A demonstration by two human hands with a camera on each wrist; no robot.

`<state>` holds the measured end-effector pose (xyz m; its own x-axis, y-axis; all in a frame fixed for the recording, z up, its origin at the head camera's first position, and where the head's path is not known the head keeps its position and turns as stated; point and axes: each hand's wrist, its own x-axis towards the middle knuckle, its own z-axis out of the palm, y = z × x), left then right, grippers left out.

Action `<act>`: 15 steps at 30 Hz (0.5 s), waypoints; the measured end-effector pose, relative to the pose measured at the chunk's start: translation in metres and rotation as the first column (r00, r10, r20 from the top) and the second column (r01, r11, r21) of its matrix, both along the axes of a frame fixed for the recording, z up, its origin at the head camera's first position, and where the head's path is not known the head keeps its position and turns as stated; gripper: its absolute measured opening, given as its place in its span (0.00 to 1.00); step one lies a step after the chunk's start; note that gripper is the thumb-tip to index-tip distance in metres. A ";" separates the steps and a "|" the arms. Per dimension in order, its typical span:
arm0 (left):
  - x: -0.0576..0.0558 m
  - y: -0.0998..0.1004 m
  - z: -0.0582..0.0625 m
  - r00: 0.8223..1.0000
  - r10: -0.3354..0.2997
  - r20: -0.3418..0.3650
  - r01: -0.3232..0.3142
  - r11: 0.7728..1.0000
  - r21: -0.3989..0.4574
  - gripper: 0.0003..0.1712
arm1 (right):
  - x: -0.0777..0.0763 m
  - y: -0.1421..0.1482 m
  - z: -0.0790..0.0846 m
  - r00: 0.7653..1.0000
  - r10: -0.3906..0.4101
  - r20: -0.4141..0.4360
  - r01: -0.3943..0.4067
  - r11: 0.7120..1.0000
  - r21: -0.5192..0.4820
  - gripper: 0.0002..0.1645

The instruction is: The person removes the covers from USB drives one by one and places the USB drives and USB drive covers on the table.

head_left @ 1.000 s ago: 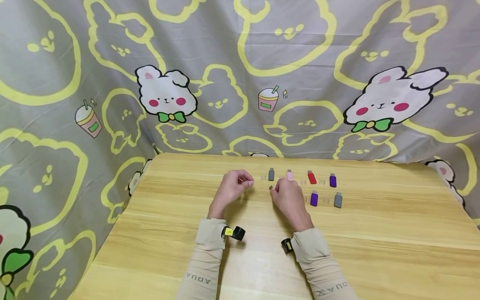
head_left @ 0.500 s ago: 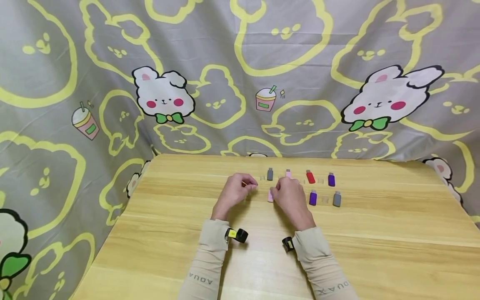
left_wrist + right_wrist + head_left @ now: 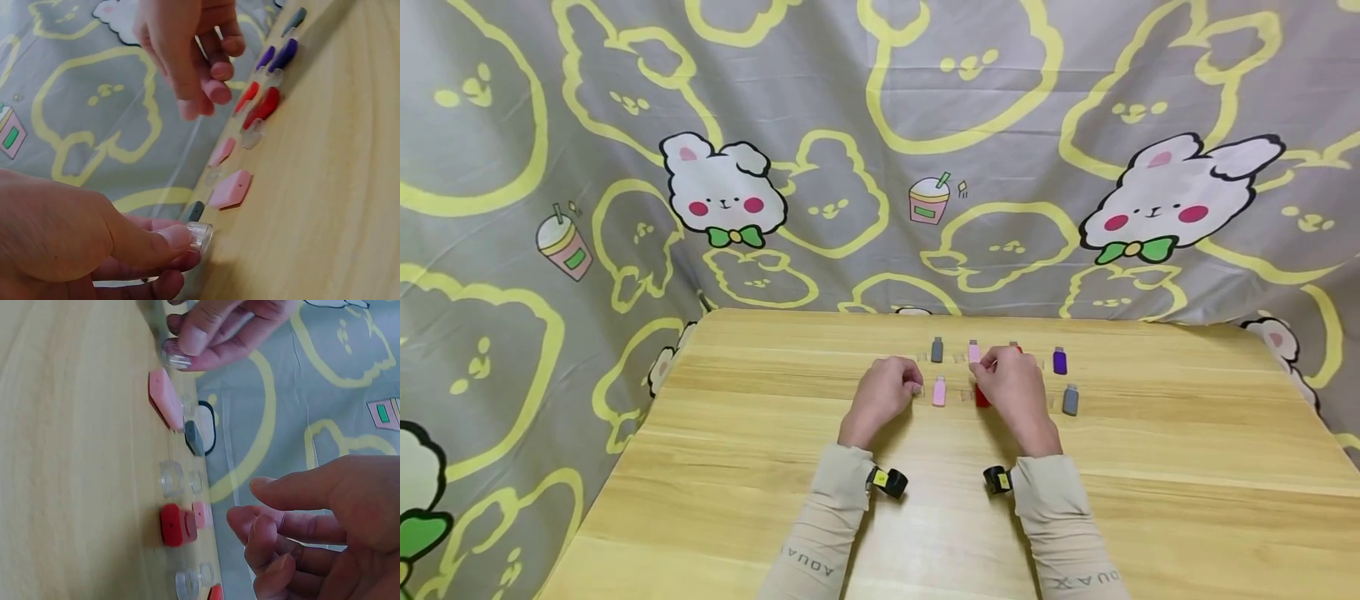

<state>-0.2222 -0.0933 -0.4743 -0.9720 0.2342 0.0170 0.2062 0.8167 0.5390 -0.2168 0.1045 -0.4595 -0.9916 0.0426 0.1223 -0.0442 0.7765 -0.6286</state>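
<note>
Between thumb and fingertips my left hand (image 3: 883,392) pinches a small clear plastic cap (image 3: 200,237), low over the wood, left of the near row of USB sticks. Beside it lies a pink USB stick (image 3: 939,392), its metal plug pointing away from me. My right hand (image 3: 1015,387) hovers over the rows with loosely bent fingers and holds nothing, as the right wrist view shows. Nearest to it is a red USB stick (image 3: 178,525), partly covered by that hand in the head view. Another clear cap (image 3: 967,396) lies between the pink and red sticks.
The far row has a grey stick (image 3: 937,350), a pink stick (image 3: 973,352), a partly hidden red one and a purple stick (image 3: 1060,361), with clear caps beside them. A grey stick (image 3: 1071,400) ends the near row. A patterned curtain (image 3: 820,208) hangs behind the table.
My right hand has let go of the near pink stick, now lying in the near row, and has moved right. My left hand has come nearer and slightly right with the clear cap.
</note>
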 end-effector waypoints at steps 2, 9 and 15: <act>0.001 0.001 -0.003 1.000 0.002 -0.021 -0.002 0.999 -0.034 0.05 | 0.000 0.002 -0.001 1.000 -0.009 0.012 0.009 1.000 0.000 0.13; 0.000 0.002 -0.007 0.996 0.023 -0.085 -0.030 0.997 -0.072 0.04 | 0.001 0.004 -0.001 1.000 -0.002 0.026 0.002 1.000 0.003 0.12; -0.002 -0.012 -0.008 0.994 0.044 -0.101 -0.035 0.996 0.084 0.10 | 0.005 0.011 -0.007 0.999 0.023 -0.028 -0.023 1.000 -0.009 0.15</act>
